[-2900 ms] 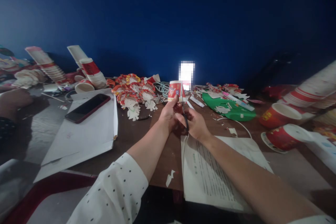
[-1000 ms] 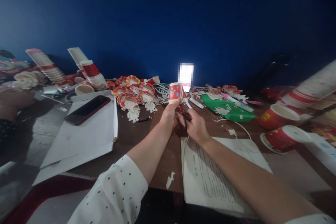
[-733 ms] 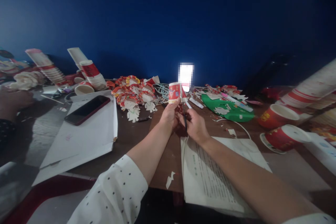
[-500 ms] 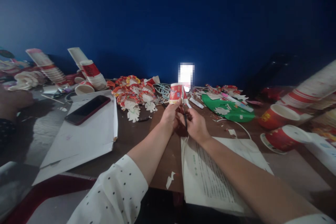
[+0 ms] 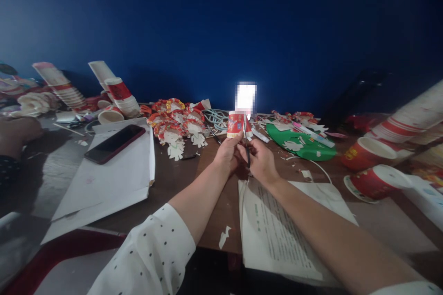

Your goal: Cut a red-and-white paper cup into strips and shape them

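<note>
A red and white paper cup [image 5: 236,123] is pinched in my left hand [image 5: 228,153], whose thumb lies near the cup's lower edge. My right hand [image 5: 262,160] is closed around the dark handles of a pair of scissors [image 5: 248,152]. The scissor blades point up against the right side of the cup, where a slit seems to part the paper. How far the blades are spread is too small to tell. Both hands are close together above the brown table, and the fingers under the cup are partly hidden.
Cut paper pieces [image 5: 173,122] lie beyond my left hand. A phone [image 5: 115,144] rests on a white box [image 5: 114,184]. Printed sheets [image 5: 277,230] lie under my right forearm. Behind it are a green sheet [image 5: 301,143] and several cups [image 5: 368,152]. Another person's hand [image 5: 20,131] is far left.
Both hands, with the cup and scissors, have shifted slightly to the right. The cup has turned a little, and its cut edge at the right stands more apart.
</note>
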Demonstrator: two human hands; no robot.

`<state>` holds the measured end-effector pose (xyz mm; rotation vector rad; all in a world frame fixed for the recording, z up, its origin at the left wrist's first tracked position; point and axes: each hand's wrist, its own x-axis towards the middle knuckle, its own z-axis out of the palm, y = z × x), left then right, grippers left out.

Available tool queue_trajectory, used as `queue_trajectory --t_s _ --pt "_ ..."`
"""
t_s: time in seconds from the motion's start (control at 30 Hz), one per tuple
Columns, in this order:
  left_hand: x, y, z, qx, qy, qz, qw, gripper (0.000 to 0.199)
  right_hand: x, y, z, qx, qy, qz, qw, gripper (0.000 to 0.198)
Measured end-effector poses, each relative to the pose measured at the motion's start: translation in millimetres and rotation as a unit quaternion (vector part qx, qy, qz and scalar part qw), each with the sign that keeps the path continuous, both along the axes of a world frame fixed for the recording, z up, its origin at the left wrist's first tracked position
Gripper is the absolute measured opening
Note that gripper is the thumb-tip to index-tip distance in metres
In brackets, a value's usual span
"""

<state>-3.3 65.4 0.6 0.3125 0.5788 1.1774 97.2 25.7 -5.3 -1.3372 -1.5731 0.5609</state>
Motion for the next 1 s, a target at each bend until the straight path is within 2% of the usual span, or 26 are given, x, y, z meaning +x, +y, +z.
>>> queue_trajectory --t_s 0.3,0.43,0.6,0.73,1.0 --pt "-2.0 -2.5 4.1 -0.022 -0.015 -0.034 0.999 0.025 2.7 -1.8 0.0 -0.011 -0.001 -0.002 1.000 0.028" --pt "-3.4 -2.9 7.6 -0.042 0.005 -0.020 0.999 0.032 0.8 -3.8 0.4 -0.013 0.003 0.011 1.000 0.029" --pt "-6.4 -3.1 6.1 -0.050 0.040 -0.092 0.994 0.039 3.2 -1.9 -1.1 -0.022 0.024 0.031 0.999 0.031" --pt "-7.4 -2.6 4.2 -0.046 0.036 -0.079 0.995 0.035 7.6 -0.6 -1.5 -0.024 0.008 0.022 0.999 0.029" --pt "-9.7 -4.7 6.9 -0.028 0.046 -0.106 0.993 0.030 9.5 -3.0 -1.5 -0.019 -0.015 0.014 1.000 0.028"
